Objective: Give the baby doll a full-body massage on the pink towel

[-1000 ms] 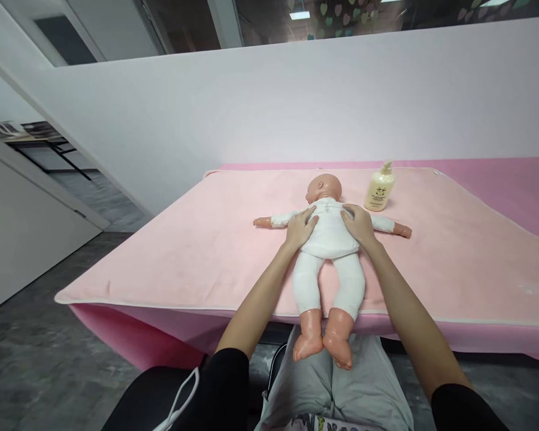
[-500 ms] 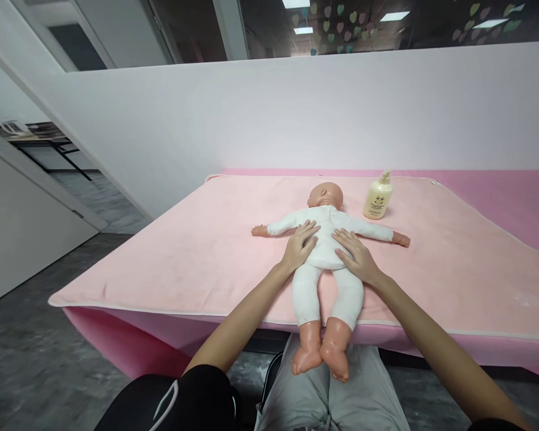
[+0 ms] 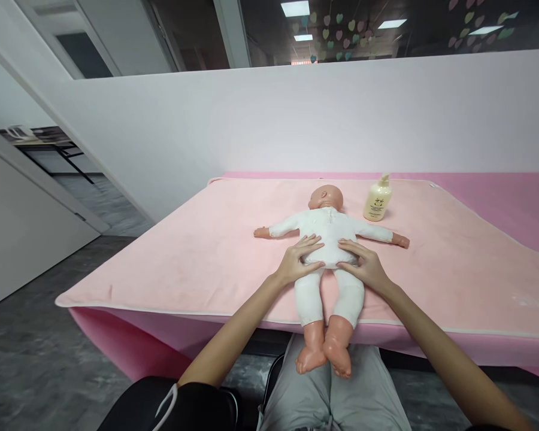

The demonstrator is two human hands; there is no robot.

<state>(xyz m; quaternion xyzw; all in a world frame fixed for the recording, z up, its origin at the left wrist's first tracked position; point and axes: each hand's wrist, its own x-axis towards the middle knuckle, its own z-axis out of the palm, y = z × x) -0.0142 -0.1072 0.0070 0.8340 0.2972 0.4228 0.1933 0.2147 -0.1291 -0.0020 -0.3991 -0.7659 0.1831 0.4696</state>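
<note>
A baby doll point(image 3: 330, 224) with a white cloth body lies face down on a pink blanket point(image 3: 197, 239), its head turned to the left and its arms stretched out sideways. Its bare feet hang past the table's near edge. My left hand point(image 3: 300, 260) rests with spread fingers on the left side of the doll's lower back and hip. On the opposite side my right hand point(image 3: 363, 263) lies likewise, fingers extended and thumb apart. Neither hand grips anything. Beyond the doll's right arm stands a pale yellow pump bottle point(image 3: 378, 199), upright.
A white wall point(image 3: 269, 120) with a window above it rises behind the table. Pink cover point(image 3: 498, 206) shows beyond the blanket at the right. A white door point(image 3: 22, 221) is at the left, and a black chair point(image 3: 130, 404) is by my left arm.
Both hands have slid down the doll's back toward its hips, and their thumbs now reach lower, near the tops of its legs. The camera view has shifted slightly.
</note>
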